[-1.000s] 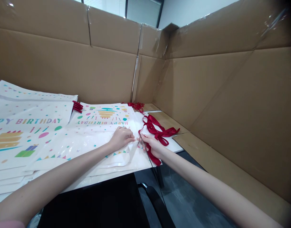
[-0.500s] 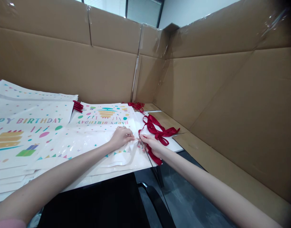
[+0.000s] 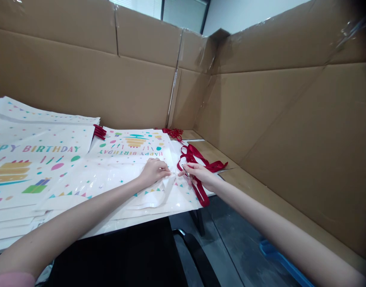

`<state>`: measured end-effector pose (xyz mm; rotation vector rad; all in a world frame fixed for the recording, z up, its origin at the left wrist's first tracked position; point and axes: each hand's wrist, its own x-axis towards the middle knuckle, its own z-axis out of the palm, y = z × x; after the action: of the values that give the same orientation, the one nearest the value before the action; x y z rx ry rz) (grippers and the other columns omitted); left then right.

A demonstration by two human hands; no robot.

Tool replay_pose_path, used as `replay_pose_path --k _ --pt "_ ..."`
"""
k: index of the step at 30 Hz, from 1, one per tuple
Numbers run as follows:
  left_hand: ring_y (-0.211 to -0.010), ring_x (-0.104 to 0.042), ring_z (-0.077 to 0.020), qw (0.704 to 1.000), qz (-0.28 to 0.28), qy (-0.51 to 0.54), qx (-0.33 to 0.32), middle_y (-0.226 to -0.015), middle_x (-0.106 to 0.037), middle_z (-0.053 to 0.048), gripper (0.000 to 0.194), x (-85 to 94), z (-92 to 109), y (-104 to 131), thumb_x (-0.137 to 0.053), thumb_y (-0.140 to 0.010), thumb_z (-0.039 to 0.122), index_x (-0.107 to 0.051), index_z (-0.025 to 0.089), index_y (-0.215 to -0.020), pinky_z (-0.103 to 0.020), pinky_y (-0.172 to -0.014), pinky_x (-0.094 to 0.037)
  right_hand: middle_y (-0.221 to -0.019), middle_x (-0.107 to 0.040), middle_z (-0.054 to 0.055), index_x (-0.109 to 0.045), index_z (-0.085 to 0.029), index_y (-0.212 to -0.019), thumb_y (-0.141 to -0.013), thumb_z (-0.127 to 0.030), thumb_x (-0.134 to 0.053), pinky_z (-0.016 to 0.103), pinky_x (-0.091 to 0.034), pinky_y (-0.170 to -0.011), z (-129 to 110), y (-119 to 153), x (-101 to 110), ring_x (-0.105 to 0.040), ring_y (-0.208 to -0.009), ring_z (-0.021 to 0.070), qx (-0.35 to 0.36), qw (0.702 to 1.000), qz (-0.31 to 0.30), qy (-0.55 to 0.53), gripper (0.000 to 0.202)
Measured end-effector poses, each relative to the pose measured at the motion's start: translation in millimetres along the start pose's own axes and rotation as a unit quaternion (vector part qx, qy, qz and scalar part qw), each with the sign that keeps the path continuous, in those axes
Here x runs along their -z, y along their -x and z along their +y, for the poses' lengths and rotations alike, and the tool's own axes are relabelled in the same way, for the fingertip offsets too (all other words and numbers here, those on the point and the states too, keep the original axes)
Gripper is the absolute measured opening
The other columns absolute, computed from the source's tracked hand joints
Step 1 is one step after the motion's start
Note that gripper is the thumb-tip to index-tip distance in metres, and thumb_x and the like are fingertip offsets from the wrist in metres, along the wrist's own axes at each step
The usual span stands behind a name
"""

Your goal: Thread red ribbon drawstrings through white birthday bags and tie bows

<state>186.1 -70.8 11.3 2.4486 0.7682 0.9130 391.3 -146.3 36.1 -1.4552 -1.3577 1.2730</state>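
Observation:
My left hand (image 3: 155,171) pinches the gathered edge of a white printed plastic bag (image 3: 111,185), its palm resting on the sheet. Just to the right, my right hand (image 3: 197,173) is closed on a small thin metal tool (image 3: 185,171), whose exact kind I cannot make out. Its fingertips are close to the gathered edge. Red ribbon (image 3: 203,195) hangs below the right hand over the bag's corner, and more lies in loops behind it. The bag shows an upside-down birthday print and coloured pennants.
A stack of similar printed bags (image 3: 36,159) lies at left, with red ribbon ends (image 3: 99,132) at its side. Thin red cords (image 3: 173,133) lie at the back. Cardboard walls (image 3: 275,99) enclose the table. A black chair (image 3: 117,255) stands in front; something blue (image 3: 281,259) is on the floor.
My right hand has drawn slightly right, away from the gathered edge. The long thin dark rod or wire seen under it earlier no longer shows. My left hand keeps its pinch.

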Motion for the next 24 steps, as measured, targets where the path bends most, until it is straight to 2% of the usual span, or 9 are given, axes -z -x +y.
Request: replay_pose_path --k 2,7,14,18,24 --pt "-0.077 -0.061 -0.0154 1.000 -0.003 0.002 0.002 -0.075 -0.071 0.000 0.012 -0.3 -0.3 -0.1 -0.069 -0.079 0.030 -0.072 0.021 -0.071 -0.028 -0.082 -0.039 -0.066 -0.061 0.002 -0.053 -0.014 -0.073 -0.080 -0.053 -0.062 0.017 -0.034 -0.035 -6.3 0.7 5.8 -0.048 -0.041 0.0053 0.009 1.000 -0.020 0.013 0.040" --pt "-0.077 -0.060 -0.0153 1.000 -0.010 0.003 0.002 -0.076 -0.072 0.001 0.009 -0.5 -1.1 -0.2 -0.070 -0.078 0.028 -0.072 0.021 -0.072 -0.027 -0.081 -0.039 -0.059 -0.059 0.000 -0.051 -0.015 -0.072 -0.076 -0.053 -0.067 0.017 -0.031 -0.033 -20.4 -1.3 5.5 -0.045 -0.036 0.0048 0.005 0.996 -0.066 0.063 0.041" --pt "-0.078 -0.061 -0.0156 1.000 -0.011 -0.004 0.003 -0.077 -0.072 0.001 0.010 0.4 0.8 -0.2 -0.071 -0.078 0.030 -0.072 0.021 -0.072 -0.028 -0.083 -0.038 -0.057 -0.062 0.003 -0.048 -0.016 -0.069 -0.071 -0.046 -0.074 0.020 -0.037 -0.036 -24.9 -10.7 -4.2 -0.055 -0.040 0.0116 -0.040 0.980 -0.089 0.174 0.039" --pt "-0.079 -0.061 -0.0159 1.000 -0.010 -0.010 0.004 -0.077 -0.072 0.002 0.011 -1.0 0.1 0.1 -0.072 -0.078 0.031 -0.072 0.022 -0.071 -0.031 -0.086 -0.035 -0.058 -0.063 0.003 -0.051 -0.016 -0.071 -0.071 -0.048 -0.073 0.021 -0.035 -0.036 -20.4 -15.2 -7.3 -0.053 -0.040 0.0116 -0.038 0.977 -0.081 0.195 0.039" --pt "-0.081 -0.061 -0.0161 1.000 -0.008 -0.012 -0.002 -0.078 -0.073 0.002 0.010 -3.1 -3.4 0.1 -0.071 -0.079 0.031 -0.072 0.023 -0.073 -0.032 -0.088 -0.033 -0.057 -0.062 0.003 -0.048 -0.017 -0.068 -0.069 -0.049 -0.073 0.020 -0.031 -0.036 -19.2 -19.2 -6.7 -0.055 -0.042 0.0128 -0.041 0.976 -0.064 0.203 0.041"
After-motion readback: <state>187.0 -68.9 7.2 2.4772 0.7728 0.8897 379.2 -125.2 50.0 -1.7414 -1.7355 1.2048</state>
